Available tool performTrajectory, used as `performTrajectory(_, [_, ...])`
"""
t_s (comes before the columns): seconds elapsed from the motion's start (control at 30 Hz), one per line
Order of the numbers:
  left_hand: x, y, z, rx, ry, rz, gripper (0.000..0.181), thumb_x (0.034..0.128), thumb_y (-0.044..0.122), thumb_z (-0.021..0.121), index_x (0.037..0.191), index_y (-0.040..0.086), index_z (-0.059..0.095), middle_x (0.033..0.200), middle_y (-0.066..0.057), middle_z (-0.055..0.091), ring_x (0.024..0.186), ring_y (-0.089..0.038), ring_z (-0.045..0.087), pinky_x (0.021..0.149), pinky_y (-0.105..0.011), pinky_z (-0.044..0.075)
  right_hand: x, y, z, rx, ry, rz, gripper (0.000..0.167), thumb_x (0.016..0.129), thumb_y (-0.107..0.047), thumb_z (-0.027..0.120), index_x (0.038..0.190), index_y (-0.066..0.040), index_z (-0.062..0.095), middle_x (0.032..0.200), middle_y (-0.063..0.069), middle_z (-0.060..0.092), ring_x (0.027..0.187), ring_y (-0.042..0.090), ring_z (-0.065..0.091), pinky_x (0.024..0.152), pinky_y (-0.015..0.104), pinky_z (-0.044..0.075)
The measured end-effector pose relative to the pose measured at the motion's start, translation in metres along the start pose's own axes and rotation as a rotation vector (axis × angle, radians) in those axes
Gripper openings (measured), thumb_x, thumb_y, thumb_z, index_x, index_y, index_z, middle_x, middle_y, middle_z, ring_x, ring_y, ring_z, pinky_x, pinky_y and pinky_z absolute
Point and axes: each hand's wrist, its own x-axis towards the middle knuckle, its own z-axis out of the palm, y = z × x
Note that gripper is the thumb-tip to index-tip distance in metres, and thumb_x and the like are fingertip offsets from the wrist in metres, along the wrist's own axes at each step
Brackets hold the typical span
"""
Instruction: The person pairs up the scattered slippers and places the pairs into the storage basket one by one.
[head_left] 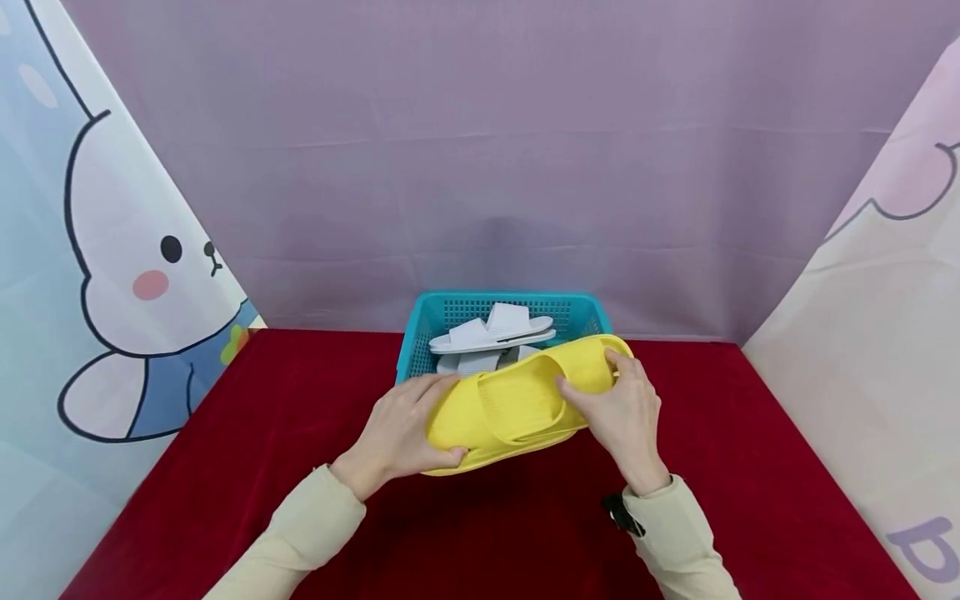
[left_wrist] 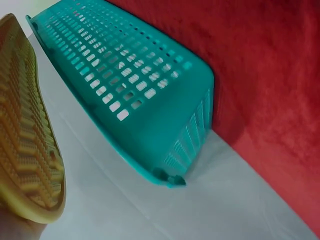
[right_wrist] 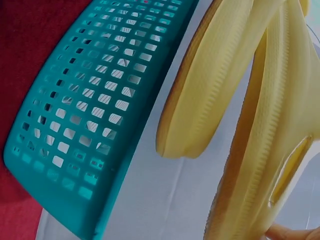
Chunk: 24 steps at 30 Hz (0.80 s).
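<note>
Both hands hold a pair of yellow slippers point(head_left: 525, 396) in front of a turquoise basket point(head_left: 408, 346), overlapping its near side. My left hand point(head_left: 405, 425) grips the left end, its thumb on the near edge. My right hand point(head_left: 618, 412) grips the right end, with the thumb by the strap opening. A ridged sole point(left_wrist: 30, 135) shows in the left wrist view. In the right wrist view one yellow slipper point(right_wrist: 200, 100) stands apart from a second slipper point(right_wrist: 260, 165) at the visible end. White slippers point(head_left: 487, 335) lie stacked inside the basket; the slippers and hands hide its front.
Dark red cloth point(head_left: 322, 392) covers the table around the basket. A mauve curtain point(head_left: 487, 167) hangs close behind it. Printed cloth panels stand at the left, with a cartoon animal point(head_left: 127, 250), and at the right.
</note>
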Motion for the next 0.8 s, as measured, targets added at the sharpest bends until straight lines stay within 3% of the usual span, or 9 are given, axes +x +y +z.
performTrajectory(0.27, [-0.005, 0.001, -0.001, -0.047, -0.056, -0.029, 0.088, 0.0610, 0.065, 0.066, 0.130, 0.013, 0.048, 0.125, 0.000, 0.052, 0.111, -0.019, 0.050, 0.092, -0.039, 0.045, 0.003, 0.000, -0.005, 0.045, 0.008, 0.035, 0.074, 0.071, -0.046, 0.072, 0.127, -0.004, 0.051, 0.109, 0.015, 0.057, 0.092, 0.029, 0.051, 0.080, 0.045, 0.043])
performTrajectory(0.5, [-0.005, 0.006, 0.001, 0.051, -0.149, -0.024, 0.110, 0.0537, 0.081, 0.059, 0.140, 0.017, 0.035, 0.134, -0.003, 0.045, 0.117, -0.022, 0.047, 0.094, -0.042, 0.044, 0.004, 0.006, -0.009, 0.068, -0.026, 0.065, 0.077, 0.072, -0.050, 0.069, 0.131, -0.005, 0.049, 0.114, 0.017, 0.056, 0.097, 0.030, 0.050, 0.082, 0.046, 0.043])
performTrajectory(0.6, [-0.005, 0.008, 0.002, 0.084, -0.190, -0.028, 0.114, 0.0522, 0.081, 0.060, 0.142, 0.018, 0.031, 0.134, -0.005, 0.044, 0.116, -0.024, 0.048, 0.091, -0.044, 0.046, 0.004, 0.009, -0.009, 0.073, -0.037, 0.067, 0.077, 0.073, -0.050, 0.069, 0.132, -0.005, 0.048, 0.115, 0.017, 0.055, 0.098, 0.030, 0.050, 0.084, 0.046, 0.042])
performTrajectory(0.7, [-0.005, 0.010, 0.003, 0.100, -0.187, -0.028, 0.112, 0.0523, 0.077, 0.063, 0.142, 0.017, 0.032, 0.132, -0.005, 0.045, 0.113, -0.025, 0.049, 0.087, -0.044, 0.047, 0.004, 0.011, -0.010, 0.075, -0.047, 0.069, 0.078, 0.073, -0.050, 0.069, 0.133, -0.006, 0.047, 0.118, 0.017, 0.054, 0.098, 0.030, 0.050, 0.084, 0.046, 0.043])
performTrajectory(0.8, [-0.004, 0.010, 0.005, 0.109, -0.140, -0.007, 0.108, 0.0530, 0.073, 0.064, 0.140, 0.016, 0.035, 0.129, -0.006, 0.047, 0.112, -0.025, 0.049, 0.086, -0.043, 0.047, 0.005, 0.013, -0.010, 0.075, -0.065, 0.069, 0.079, 0.074, -0.050, 0.068, 0.134, -0.006, 0.046, 0.122, 0.018, 0.053, 0.099, 0.031, 0.050, 0.084, 0.045, 0.044])
